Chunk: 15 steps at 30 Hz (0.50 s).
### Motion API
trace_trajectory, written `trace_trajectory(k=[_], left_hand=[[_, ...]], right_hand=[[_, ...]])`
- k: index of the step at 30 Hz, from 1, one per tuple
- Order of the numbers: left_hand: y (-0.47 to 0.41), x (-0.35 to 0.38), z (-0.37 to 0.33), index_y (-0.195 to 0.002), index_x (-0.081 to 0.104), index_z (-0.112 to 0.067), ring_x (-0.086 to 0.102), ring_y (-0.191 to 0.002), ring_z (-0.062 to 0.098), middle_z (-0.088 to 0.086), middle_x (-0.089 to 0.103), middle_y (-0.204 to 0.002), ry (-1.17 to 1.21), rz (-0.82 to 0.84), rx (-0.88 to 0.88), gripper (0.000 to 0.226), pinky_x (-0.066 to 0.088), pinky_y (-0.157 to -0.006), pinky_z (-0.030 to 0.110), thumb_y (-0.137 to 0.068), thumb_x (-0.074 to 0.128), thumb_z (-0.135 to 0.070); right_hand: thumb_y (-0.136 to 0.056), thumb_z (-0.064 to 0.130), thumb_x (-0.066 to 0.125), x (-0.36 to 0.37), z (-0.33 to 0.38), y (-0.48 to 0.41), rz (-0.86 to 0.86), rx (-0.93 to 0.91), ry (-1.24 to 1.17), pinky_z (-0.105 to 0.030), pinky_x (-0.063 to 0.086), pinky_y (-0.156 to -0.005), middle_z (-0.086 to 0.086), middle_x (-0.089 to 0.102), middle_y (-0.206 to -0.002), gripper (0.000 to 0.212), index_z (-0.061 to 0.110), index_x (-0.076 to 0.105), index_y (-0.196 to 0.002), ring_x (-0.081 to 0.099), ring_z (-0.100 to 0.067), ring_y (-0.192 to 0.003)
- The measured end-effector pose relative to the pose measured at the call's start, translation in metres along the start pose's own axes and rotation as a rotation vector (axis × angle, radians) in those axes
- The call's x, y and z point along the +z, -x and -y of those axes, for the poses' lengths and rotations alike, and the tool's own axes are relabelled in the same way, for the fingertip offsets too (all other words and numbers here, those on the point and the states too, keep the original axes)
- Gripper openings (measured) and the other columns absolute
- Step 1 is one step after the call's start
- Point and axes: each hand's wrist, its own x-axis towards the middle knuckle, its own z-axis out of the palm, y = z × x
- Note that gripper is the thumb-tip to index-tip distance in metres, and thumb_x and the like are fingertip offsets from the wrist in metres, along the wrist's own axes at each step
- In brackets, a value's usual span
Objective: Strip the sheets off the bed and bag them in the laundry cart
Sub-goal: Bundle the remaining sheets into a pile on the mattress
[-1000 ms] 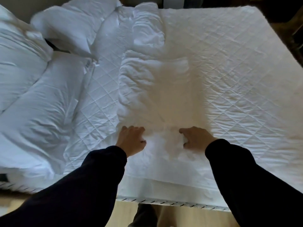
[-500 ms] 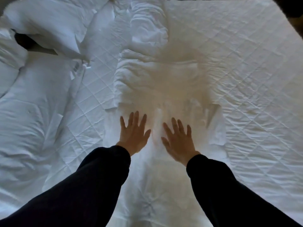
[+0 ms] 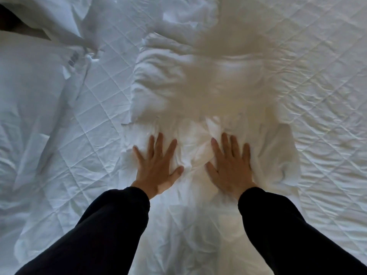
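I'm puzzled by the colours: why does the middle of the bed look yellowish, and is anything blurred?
Head view: a warm tint falls on the bunched sheet in the middle; the quilted mattress cover on the left looks cool blue-white. The left hand and right hand have slightly smeared fingertips. The dark sleeves flare toward the lower corners, which suggests wide-angle stretch.

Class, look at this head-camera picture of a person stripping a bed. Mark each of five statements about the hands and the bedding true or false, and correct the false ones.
1. Both hands lie flat with fingers spread on the bunched white sheet. True: the left hand and right hand press palm-down.
2. The right hand grips a pillow. False: it rests open on the sheet.
3. The quilted mattress pad is exposed on both sides of the sheet. True.
4. A laundry cart stands beside the hands. False: no cart is in view.
5. The person wears short sleeves. False: dark long sleeves reach the wrists.
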Motion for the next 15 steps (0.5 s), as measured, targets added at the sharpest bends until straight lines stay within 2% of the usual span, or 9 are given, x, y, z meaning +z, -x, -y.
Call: trace_trajectory(k=[4, 8, 11, 13, 15], left_hand=[[-0.016, 0.021, 0.001, -0.145, -0.027, -0.036, -0.035, -0.138, 0.028, 0.007, -0.040, -0.150, 0.020, 0.040, -0.025, 0.086, -0.004, -0.107, 0.072, -0.073, 0.000, -0.075], [-0.028, 0.037, -0.001, -0.138, -0.037, -0.032, -0.040, -0.135, 0.027, 0.009, -0.042, -0.148, -0.023, 0.062, -0.044, 0.085, -0.005, -0.107, 0.071, -0.071, -0.009, -0.077], [-0.030, 0.049, -0.001, -0.144, -0.025, -0.030, -0.026, -0.141, 0.033, 0.013, -0.027, -0.154, -0.032, -0.008, -0.041, 0.086, 0.001, -0.105, 0.073, -0.075, -0.009, -0.079], [-0.030, 0.053, 0.000, -0.150, -0.010, -0.027, -0.009, -0.145, 0.037, 0.017, -0.011, -0.157, -0.039, -0.047, -0.038, 0.084, 0.011, -0.103, 0.076, -0.083, 0.004, -0.075], [-0.030, 0.056, 0.000, -0.152, -0.003, -0.024, 0.000, -0.145, 0.039, 0.019, -0.003, -0.158, -0.035, -0.062, -0.028, 0.084, 0.015, -0.102, 0.076, -0.085, 0.015, -0.072]], right_hand=[[-0.086, 0.062, 0.020, 0.023, -0.003, -0.016, 0.030, -0.037, -0.076, -0.055, -0.016, -0.113, -0.012, -0.012, -0.160, 0.080, 0.022, 0.003, -0.154, -0.014, -0.031, -0.146], [-0.083, 0.059, 0.029, 0.036, -0.003, -0.029, 0.027, -0.049, -0.133, -0.055, -0.015, -0.112, -0.018, -0.001, -0.160, 0.082, 0.017, 0.015, -0.153, -0.006, -0.036, -0.147], [-0.081, 0.056, 0.037, 0.044, -0.003, -0.030, 0.009, -0.044, -0.152, -0.057, -0.011, -0.112, -0.019, 0.006, -0.159, 0.082, 0.016, 0.021, -0.151, -0.001, -0.037, -0.146], [-0.081, 0.055, 0.040, 0.048, -0.004, -0.029, -0.026, -0.043, -0.151, -0.057, -0.010, -0.113, -0.019, 0.008, -0.159, 0.082, 0.015, 0.022, -0.151, 0.001, -0.037, -0.146], [-0.081, 0.054, 0.041, 0.051, -0.004, -0.026, -0.065, -0.046, -0.150, -0.056, -0.010, -0.113, -0.019, 0.009, -0.159, 0.082, 0.015, 0.023, -0.150, 0.003, -0.037, -0.146]])
